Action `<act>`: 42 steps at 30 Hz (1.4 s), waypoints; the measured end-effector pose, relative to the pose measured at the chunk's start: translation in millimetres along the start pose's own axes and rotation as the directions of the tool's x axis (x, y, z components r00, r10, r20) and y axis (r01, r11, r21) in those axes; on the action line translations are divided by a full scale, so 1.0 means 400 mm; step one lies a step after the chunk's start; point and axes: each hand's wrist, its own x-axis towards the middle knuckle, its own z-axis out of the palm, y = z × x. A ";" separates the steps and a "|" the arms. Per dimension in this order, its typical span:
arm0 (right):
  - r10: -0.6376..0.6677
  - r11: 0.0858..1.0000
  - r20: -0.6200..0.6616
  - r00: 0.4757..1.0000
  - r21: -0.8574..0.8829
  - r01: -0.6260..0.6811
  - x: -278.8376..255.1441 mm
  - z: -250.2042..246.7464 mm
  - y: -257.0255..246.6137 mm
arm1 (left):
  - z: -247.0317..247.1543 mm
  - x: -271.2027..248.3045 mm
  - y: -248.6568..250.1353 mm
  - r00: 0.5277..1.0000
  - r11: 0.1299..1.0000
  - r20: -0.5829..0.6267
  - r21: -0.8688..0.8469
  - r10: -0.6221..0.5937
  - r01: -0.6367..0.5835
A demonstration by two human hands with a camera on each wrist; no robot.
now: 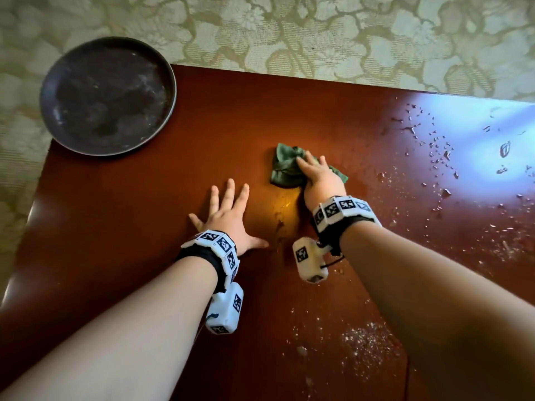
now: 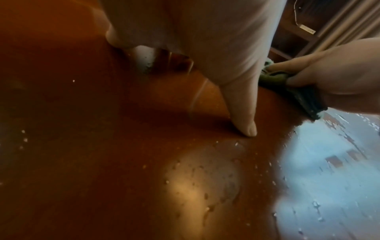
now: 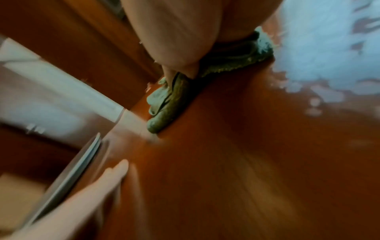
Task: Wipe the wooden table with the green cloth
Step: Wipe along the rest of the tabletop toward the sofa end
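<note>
Dark metal first: the round plate sits on the far left corner of the wooden table, overhanging its edge, probably to keep it out of the wiping path. Your left hand lies flat with fingers spread, holding nothing, likely bracing you. Just right of it, near the table's middle, your right hand presses down on and grips the green cloth, which is bunched and creased. Beyond it, droplets and crumbs lie toward the right edge, not yet wiped.

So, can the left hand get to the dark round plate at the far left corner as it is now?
Probably yes. The left hand lies flat on the wooden table, holding nothing, and the wood between it and the dark round plate looks bare.
</note>
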 end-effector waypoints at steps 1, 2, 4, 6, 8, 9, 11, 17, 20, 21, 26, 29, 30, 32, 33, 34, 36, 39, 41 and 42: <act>-0.077 0.995 0.009 0.997 -0.060 0.077 -0.017 0.011 -0.018 | -0.002 -0.001 -0.001 1.000 1.000 0.007 0.005 0.004 -0.004; -0.157 0.980 0.026 0.987 -0.116 0.159 -0.042 0.021 -0.032 | -0.003 -0.001 -0.004 1.000 1.000 0.014 0.013 0.008 -0.008; -0.282 0.932 0.112 0.953 -0.203 0.299 -0.105 0.036 -0.026 | -0.005 0.002 -0.009 0.999 1.000 0.030 0.027 0.012 -0.013; -0.351 0.874 0.242 0.904 -0.260 0.409 -0.173 0.053 0.001 | -0.008 0.003 -0.010 0.999 0.999 0.038 0.047 0.014 -0.016; -0.321 0.788 0.462 0.827 -0.354 0.503 -0.220 0.070 0.025 | -0.010 0.004 -0.008 0.999 0.997 0.045 0.068 0.017 -0.020; -0.247 0.732 0.587 0.771 -0.408 0.545 -0.229 0.076 0.028 | -0.011 0.004 -0.006 0.999 0.997 0.050 0.079 0.016 -0.020; -0.075 0.664 0.747 0.660 -0.457 0.592 -0.240 0.079 0.046 | -0.013 0.001 -0.002 0.998 0.994 0.059 0.106 0.009 -0.016; -0.271 0.905 0.274 0.923 -0.256 0.341 -0.241 -0.007 0.139 | -0.001 -0.009 0.052 0.990 0.979 0.087 0.163 0.109 -0.122; -0.259 0.960 -0.011 0.966 -0.115 0.256 -0.168 -0.044 0.158 | 0.018 -0.007 0.092 0.986 0.978 0.103 0.150 0.131 -0.146; -0.248 0.967 -0.082 0.965 -0.084 0.241 -0.147 -0.056 0.155 | 0.021 -0.005 0.098 0.987 0.978 0.103 0.150 0.127 -0.142; -0.100 0.989 -0.014 0.995 -0.108 0.098 -0.151 -0.010 0.162 | 0.033 -0.002 0.094 0.987 0.973 0.099 0.182 0.123 -0.139; -0.141 0.986 -0.092 0.986 -0.099 0.132 -0.229 0.060 0.176 | 0.035 -0.006 0.097 0.989 0.972 0.090 0.190 0.121 -0.136; -0.143 0.986 -0.096 0.985 -0.098 0.133 -0.256 0.084 0.182 | 0.034 -0.006 0.098 0.989 0.972 0.086 0.192 0.119 -0.133; -0.135 0.989 -0.089 0.987 -0.078 0.128 -0.308 0.130 0.184 | 0.037 -0.009 0.102 0.990 0.973 0.080 0.192 0.113 -0.127; -0.143 0.989 -0.090 0.986 -0.062 0.138 -0.333 0.154 0.182 | 0.039 -0.012 0.102 0.991 0.974 0.078 0.190 0.112 -0.125; -0.167 0.985 -0.098 0.981 -0.049 0.163 -0.358 0.176 0.179 | 0.043 -0.016 0.102 0.991 0.974 0.075 0.188 0.114 -0.127; -0.270 0.963 -0.101 0.957 -0.051 0.266 -0.408 0.229 0.177 | 0.055 -0.025 0.094 0.990 0.972 0.063 0.191 0.128 -0.138; -0.408 0.907 -0.021 0.913 -0.120 0.403 -0.481 0.300 0.182 | 0.081 -0.045 0.071 0.986 0.960 0.053 0.229 0.155 -0.163; -0.454 0.881 0.050 0.890 -0.121 0.457 -0.498 0.317 0.199 | 0.093 -0.055 0.056 0.983 0.951 0.058 0.252 0.172 -0.181; -0.475 0.868 0.079 0.877 -0.122 0.481 -0.495 0.313 0.205 | 0.095 -0.060 0.049 0.981 0.947 0.066 0.259 0.181 -0.192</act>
